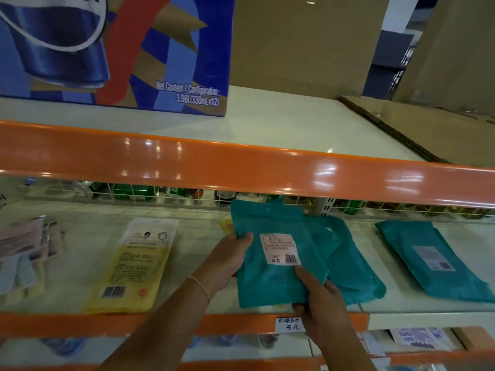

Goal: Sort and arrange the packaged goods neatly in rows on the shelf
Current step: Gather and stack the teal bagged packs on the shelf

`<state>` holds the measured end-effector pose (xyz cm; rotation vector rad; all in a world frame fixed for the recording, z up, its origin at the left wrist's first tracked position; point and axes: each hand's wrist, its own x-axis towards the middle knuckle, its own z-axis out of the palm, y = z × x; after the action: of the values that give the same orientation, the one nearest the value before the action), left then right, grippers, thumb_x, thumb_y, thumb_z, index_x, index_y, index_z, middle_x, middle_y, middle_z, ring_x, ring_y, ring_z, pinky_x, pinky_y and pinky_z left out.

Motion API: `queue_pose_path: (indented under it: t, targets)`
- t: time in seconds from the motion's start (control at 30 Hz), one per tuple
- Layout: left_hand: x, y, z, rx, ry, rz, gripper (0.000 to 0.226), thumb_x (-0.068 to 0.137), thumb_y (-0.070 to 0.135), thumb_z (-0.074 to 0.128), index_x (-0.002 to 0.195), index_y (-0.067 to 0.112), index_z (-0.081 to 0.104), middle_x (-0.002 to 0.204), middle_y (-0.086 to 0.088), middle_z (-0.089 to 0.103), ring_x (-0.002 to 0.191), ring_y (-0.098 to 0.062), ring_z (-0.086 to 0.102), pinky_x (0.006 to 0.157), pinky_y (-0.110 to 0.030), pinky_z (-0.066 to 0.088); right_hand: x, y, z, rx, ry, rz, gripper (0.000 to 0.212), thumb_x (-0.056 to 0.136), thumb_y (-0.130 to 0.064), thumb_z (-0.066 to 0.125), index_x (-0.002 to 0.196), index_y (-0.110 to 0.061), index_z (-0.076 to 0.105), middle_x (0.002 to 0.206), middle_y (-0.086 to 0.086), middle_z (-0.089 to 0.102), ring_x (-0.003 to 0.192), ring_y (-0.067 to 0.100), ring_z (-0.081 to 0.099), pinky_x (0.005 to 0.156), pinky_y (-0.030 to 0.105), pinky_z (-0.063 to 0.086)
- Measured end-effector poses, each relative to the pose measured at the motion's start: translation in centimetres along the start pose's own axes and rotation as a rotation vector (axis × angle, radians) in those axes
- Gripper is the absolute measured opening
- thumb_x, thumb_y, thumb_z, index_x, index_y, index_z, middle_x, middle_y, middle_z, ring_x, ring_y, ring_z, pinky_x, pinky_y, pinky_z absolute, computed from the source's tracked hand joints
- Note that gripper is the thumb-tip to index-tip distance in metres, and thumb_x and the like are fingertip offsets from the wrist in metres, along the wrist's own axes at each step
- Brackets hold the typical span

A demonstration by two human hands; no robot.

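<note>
Both forearms reach up from the near edge toward the middle shelf, and between them they hold one teal packet with its white barcode label facing up. Left hand: its grip is curled round the packet's left edge, fingers wrapping over the top (a thin band sits on that wrist). Right hand: its grip pinches the packet's near right corner, thumb lying on the front just below the label. That packet overlaps a second teal packet lying flat on the shelf just to its right. Well apart, farther right, a third teal packet lies flat, tilted, label up. Left of the hands, a yellow packet lies flat, and pale packets are heaped at the far left. A handwritten price tag sits on the shelf's orange front rail. On the shelf above, a blue drinks carton stands beside brown cardboard boxes.
</note>
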<state>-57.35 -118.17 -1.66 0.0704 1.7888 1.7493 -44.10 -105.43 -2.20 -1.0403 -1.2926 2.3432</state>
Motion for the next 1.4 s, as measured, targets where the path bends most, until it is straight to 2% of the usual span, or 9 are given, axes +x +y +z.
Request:
queue_pose_path:
  t: [0.1, 0.17, 0.23, 0.37, 0.57, 0.73, 0.87, 1.1, 1.4]
  targets:
    - [0.6, -0.4, 1.7, 0.324, 0.095, 0.106, 0.053, 0.096, 0.059, 0.033, 0.101, 0.019, 0.066, 0.095, -0.004, 0.071, 0.086, -0.022, 0.068, 0.082, -0.044, 0.056, 0.9, -0.7, -2.1, -0.048, -0.023, -0.058, 0.023, 0.086, -0.012, 0.07, 0.105, -0.001, 0.066, 0.098, 0.014, 0.074, 0.068, 0.024, 0.066, 0.045, 0.031, 0.051]
    - [0.9, -0.6, 3.7, 0.491, 0.21, 0.148, 0.056, 0.096, 0.06, 0.029, 0.099, 0.015, 0.062, 0.094, -0.005, 0.067, 0.085, -0.022, 0.065, 0.081, -0.043, 0.054, 1.5, -1.5, -3.6, -0.044, -0.017, -0.082, 0.023, 0.084, -0.013, 0.072, 0.104, -0.002, 0.068, 0.104, 0.018, 0.073, 0.085, 0.036, 0.068, 0.073, 0.054, 0.056]
    - [1.2, -0.6, 6.5, 0.6, 0.279, 0.182, 0.053, 0.098, 0.056, 0.029, 0.094, 0.013, 0.059, 0.092, -0.008, 0.064, 0.083, -0.022, 0.062, 0.078, -0.041, 0.052, 1.9, -2.7, -5.3, -0.043, 0.0, -0.095, 0.02, 0.085, -0.013, 0.071, 0.103, -0.004, 0.069, 0.105, 0.02, 0.072, 0.093, 0.04, 0.066, 0.086, 0.06, 0.049]
    - [1.6, -0.2, 12.6, 0.633, 0.295, 0.231, 0.038, 0.1, 0.048, 0.031, 0.085, 0.019, 0.049, 0.084, 0.0, 0.056, 0.077, -0.016, 0.055, 0.074, -0.034, 0.046, 2.8, -5.3, -9.4, 0.016, 0.039, -0.139, 0.014, 0.088, -0.012, 0.067, 0.1, -0.005, 0.069, 0.095, 0.014, 0.075, 0.087, 0.032, 0.072, 0.075, 0.045, 0.058]
    - [2.8, 0.0, 21.8, 0.607, 0.303, 0.298, 0.036, 0.1, 0.047, 0.033, 0.087, 0.018, 0.05, 0.087, -0.002, 0.057, 0.076, -0.014, 0.054, 0.066, -0.031, 0.04, 4.5, -8.5, -15.9, 0.099, 0.075, -0.182, 0.022, 0.086, -0.008, 0.069, 0.108, -0.01, 0.066, 0.099, 0.011, 0.075, 0.091, 0.032, 0.072, 0.078, 0.049, 0.058]
    - [4.0, -0.1, 28.1, 0.579, 0.156, 0.277, 0.038, 0.098, 0.056, 0.031, 0.099, 0.025, 0.054, 0.093, 0.0, 0.063, 0.082, -0.015, 0.061, 0.08, -0.038, 0.054, 7.5, -11.9, -22.4, 0.111, 0.171, -0.187, 0.025, 0.086, -0.007, 0.07, 0.109, -0.013, 0.063, 0.106, 0.013, 0.071, 0.096, 0.032, 0.069, 0.085, 0.049, 0.056]
    - [4.0, 0.3, 31.7, 0.662, 0.033, 0.245, 0.033, 0.098, 0.055, 0.031, 0.105, 0.028, 0.046, 0.078, -0.004, 0.065, 0.059, -0.014, 0.061, 0.056, -0.029, 0.052, 10.3, -14.6, -27.5, 0.068, 0.243, -0.229, 0.044, 0.083, -0.016, 0.073, 0.124, -0.012, 0.056, 0.117, 0.012, 0.065, 0.105, 0.031, 0.065, 0.092, 0.052, 0.054]
    - [4.5, -0.5, 34.2, 0.583, -0.044, 0.186, 0.034, 0.1, 0.044, 0.039, 0.125, 0.022, 0.046, 0.072, -0.006, 0.06, 0.046, -0.008, 0.052, 0.042, -0.018, 0.043, 15.0, -17.1, -32.0, -0.065, 0.331, -0.225, 0.038, 0.085, -0.022, 0.072, 0.117, -0.015, 0.053, 0.113, 0.01, 0.062, 0.104, 0.03, 0.062, 0.084, 0.046, 0.056]
    - [4.8, -1.1, 33.4, 0.643, -0.081, 0.283, 0.034, 0.1, 0.042, 0.039, 0.13, 0.026, 0.045, 0.071, -0.007, 0.066, 0.051, -0.011, 0.057, 0.053, -0.023, 0.052, 15.7, -17.1, -33.2, -0.56, 0.509, -0.305, 0.061, 0.076, -0.047, 0.077, 0.119, -0.012, 0.05, 0.106, 0.009, 0.062, 0.092, 0.025, 0.063, 0.071, 0.04, 0.059]
